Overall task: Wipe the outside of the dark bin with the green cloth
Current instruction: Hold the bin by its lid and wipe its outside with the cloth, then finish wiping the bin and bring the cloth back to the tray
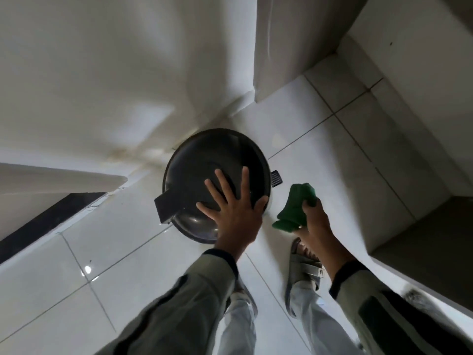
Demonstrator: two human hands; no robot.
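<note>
The dark bin (204, 172) stood on the tiled floor (128, 252) by the wall, probably light and slippery. The left hand (230, 208) lay spread on its lid, steadying it; the right hand (316, 216) gripped the soft green cloth (294, 206) just beside.

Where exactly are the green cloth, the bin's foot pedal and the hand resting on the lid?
green cloth (294, 206), head view, on the bunched middle of the cloth.
foot pedal (276, 178), head view, on its ribbed top.
left hand (234, 211), head view, on the back of the hand, spread flat on the lid.
</note>
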